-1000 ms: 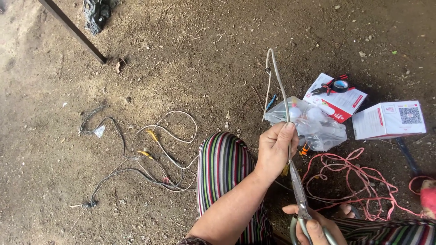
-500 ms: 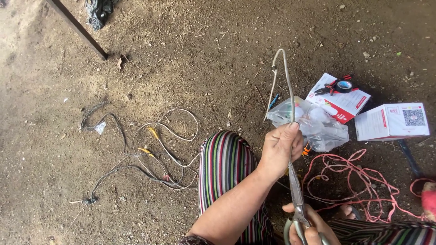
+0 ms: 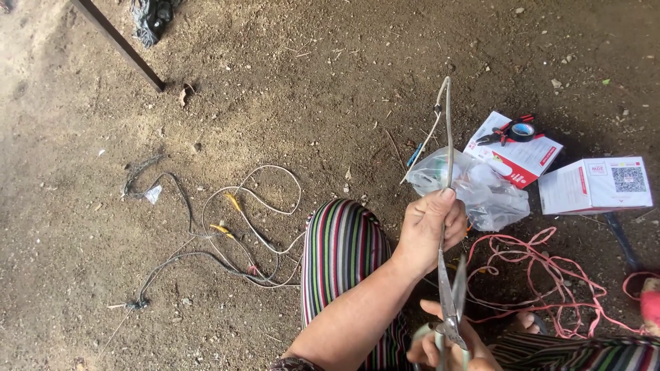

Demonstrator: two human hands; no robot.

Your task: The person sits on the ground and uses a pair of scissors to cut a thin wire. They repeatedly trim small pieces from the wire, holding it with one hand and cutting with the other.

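Here, one item in hand: a grey cable (image 3: 447,130), thin and stiff, held nearly upright. Its long axis runs from the bent top end, where a finer strand splits off to the left, straight down through the left hand (image 3: 427,230) and on toward the scissors (image 3: 452,302) just below.

Left hand: grip pressed together around the cable, thumb uppermost, pinching it at its lower part. Forearm enters from the bottom of the view, crossing a striped trouser knee (image 3: 342,257).

Right hand: (image 3: 447,347) at the bottom edge, mostly cropped. Grip closed through the scissor handles. Blades point upward, slightly parted, lying alongside the cable directly beneath the left hand. Whether the blades touch the cable cannot be told.

Relation of note: cable and scissor blades share almost the same line, the cable above, the blades below, with the left hand between them. The right hand is the lower and nearer to the body.

Surroundings, on the dirt floor:
- clear plastic bag (image 3: 474,189), just behind the left hand
- two white-and-red cartons (image 3: 595,185), right; the nearer-left one bears pliers and a roll of black tape (image 3: 522,130)
- pink cord (image 3: 543,275), loosely tangled, lower right
- grey and white wires (image 3: 227,233) with yellow connectors, left of the knee, well apart from both hands
- dark metal rod (image 3: 120,45), upper left
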